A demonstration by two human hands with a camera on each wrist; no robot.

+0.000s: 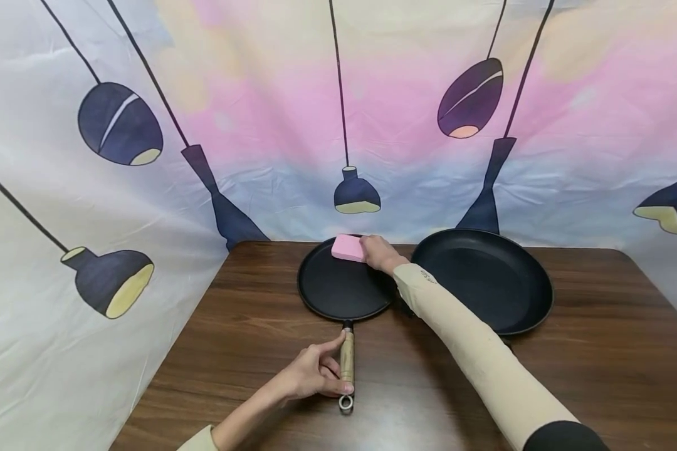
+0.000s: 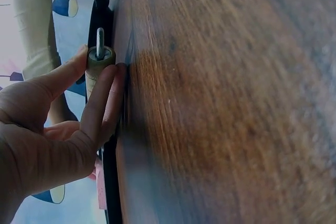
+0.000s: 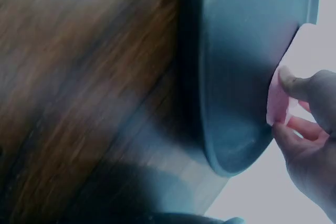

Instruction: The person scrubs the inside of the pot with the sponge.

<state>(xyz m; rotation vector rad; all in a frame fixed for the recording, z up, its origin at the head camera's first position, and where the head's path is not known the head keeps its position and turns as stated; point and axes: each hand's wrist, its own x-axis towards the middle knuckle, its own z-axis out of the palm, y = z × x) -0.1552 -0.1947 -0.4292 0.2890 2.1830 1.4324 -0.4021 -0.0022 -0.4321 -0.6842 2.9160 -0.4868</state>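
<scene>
left hand [image 1: 314, 374]: grasps wooden handle [image 1: 346, 359], lower centre, pinning the flat pan [image 1: 344, 288] steady.
right hand [image 1: 377, 252]: pinches pink sponge [image 1: 348, 248] against the pan's far rim.
big pan [image 1: 485, 279]: parked right, untouched.

Even, bright head view — blurred, bluish wrist views

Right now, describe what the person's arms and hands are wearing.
Both hands are bare: no gloves, rings or watch visible. The right arm wears a snug beige sleeve reaching to the wrist, with a small dark marking near the cuff and a black section at the upper arm. The left arm is bare along the forearm, with a beige sleeve edge near the elbow.
</scene>
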